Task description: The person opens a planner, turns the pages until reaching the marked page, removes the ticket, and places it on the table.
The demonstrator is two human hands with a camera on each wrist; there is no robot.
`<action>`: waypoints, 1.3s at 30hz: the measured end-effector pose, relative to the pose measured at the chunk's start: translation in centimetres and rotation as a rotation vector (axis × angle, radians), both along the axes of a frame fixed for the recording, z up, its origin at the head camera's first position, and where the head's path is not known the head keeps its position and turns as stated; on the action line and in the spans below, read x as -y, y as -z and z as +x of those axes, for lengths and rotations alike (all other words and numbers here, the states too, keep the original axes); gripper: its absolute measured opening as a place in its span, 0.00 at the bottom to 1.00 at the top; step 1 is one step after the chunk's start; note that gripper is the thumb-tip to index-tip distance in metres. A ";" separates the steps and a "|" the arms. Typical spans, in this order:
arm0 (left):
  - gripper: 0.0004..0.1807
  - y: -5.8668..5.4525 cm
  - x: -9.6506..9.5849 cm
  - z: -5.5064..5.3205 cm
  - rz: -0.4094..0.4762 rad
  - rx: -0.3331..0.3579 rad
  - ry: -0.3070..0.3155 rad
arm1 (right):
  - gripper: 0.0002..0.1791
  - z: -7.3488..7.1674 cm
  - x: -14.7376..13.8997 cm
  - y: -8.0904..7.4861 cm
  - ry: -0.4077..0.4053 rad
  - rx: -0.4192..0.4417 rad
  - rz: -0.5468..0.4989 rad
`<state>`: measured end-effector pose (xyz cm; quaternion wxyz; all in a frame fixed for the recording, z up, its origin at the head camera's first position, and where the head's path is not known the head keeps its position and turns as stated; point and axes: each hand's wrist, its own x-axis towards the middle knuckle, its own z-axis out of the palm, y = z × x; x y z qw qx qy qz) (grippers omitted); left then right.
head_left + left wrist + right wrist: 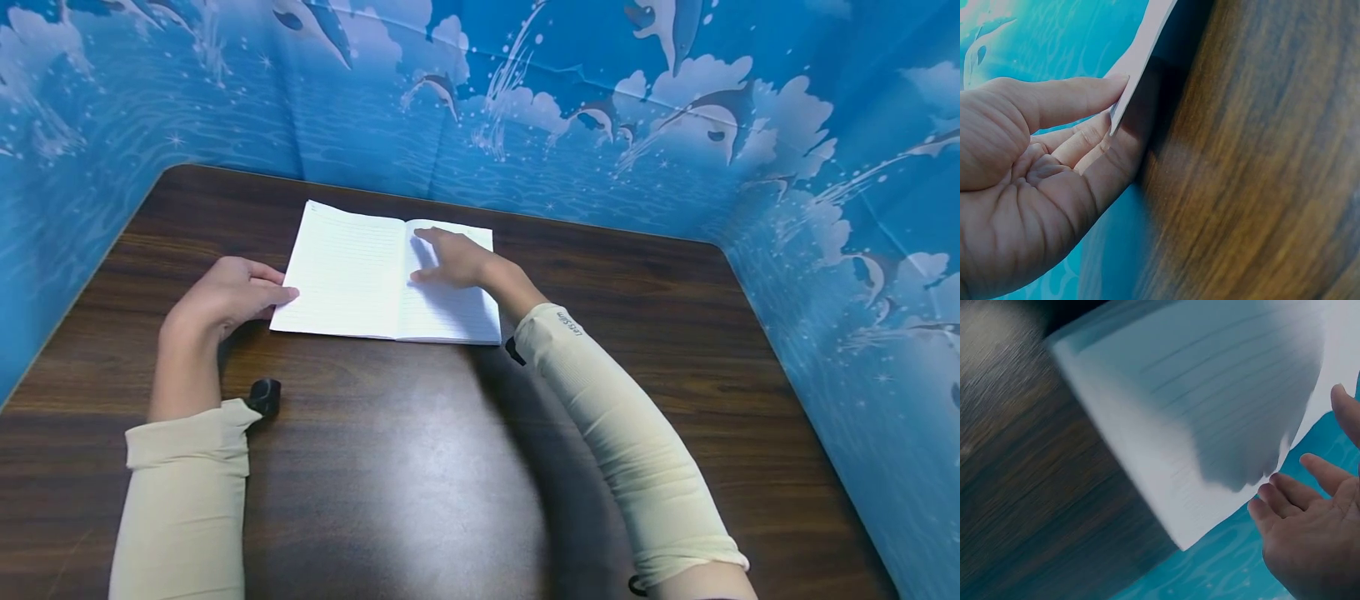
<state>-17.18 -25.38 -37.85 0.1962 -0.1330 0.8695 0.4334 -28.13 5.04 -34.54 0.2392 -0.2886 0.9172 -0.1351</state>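
Observation:
An open notebook [345, 275] with ruled white pages lies towards the back of the table. At its left edge my left hand [232, 292] pinches the pages, thumb on top and fingers beneath; the left wrist view shows the notebook's edge [1141, 56] between thumb and fingers of the left hand [1041, 150]. Over the right page my right hand [461, 258] is spread, casting a shadow on the paper. In the right wrist view the right hand [1310, 519] has extended fingers and grips nothing; whether the fingertips touch the page [1147, 456] is hard to tell.
The dark wood-grain table [360, 467] runs out to both sides. A blue dolphin-print curtain [510, 108] hangs along its back and sides. Cream sleeves cover both forearms, with a small black device [265, 397] at the left wrist.

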 end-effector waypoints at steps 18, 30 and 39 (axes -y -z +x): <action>0.35 0.1 0.2 0.0 -0.004 0.003 -0.002 | 0.46 -0.8 -2.4 0.7 0.230 0.075 -0.101; 0.35 0.0 0.2 -0.1 -0.001 0.006 0.014 | 0.45 -1.8 -3.5 1.7 0.356 0.032 -0.078; 0.35 -0.1 0.2 -0.1 0.004 0.004 0.015 | 0.47 -2.3 -4.2 2.6 0.450 0.015 0.020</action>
